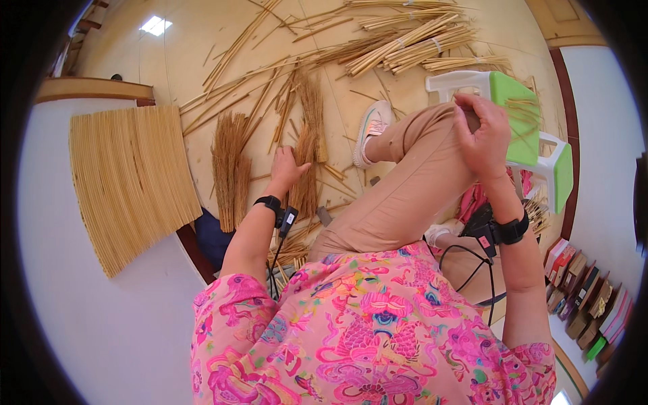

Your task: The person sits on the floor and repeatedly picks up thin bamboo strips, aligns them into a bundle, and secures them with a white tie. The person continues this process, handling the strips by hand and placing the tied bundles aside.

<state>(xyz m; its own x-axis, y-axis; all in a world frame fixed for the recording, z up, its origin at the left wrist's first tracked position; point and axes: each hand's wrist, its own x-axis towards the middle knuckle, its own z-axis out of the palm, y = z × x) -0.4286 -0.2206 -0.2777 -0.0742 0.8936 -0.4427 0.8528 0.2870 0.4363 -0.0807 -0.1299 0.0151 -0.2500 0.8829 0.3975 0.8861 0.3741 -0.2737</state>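
My left hand [286,170] is low over the floor, among bundles of dry, brushy stalk heads. Its thumb points out to the right, apart from the fingers, and touches or overlaps a brown bundle [305,145]. I see nothing gripped in it, though the fingertips are partly hidden. To its left lies a thicker brushy bundle [231,169]; a paler one [312,101] lies beyond. My right hand [483,132] rests over my bent knee, fingers curved loosely across the tan trousers [412,196] and thumb apart, with nothing in it.
Tied bundles of pale sticks [412,44] and loose stalks cover the far floor. A ribbed stalk mat [131,179] leans on the left. Two green-and-white stools [513,115] stand to the right, above a row of books [587,297]. Cables hang from both wrist straps.
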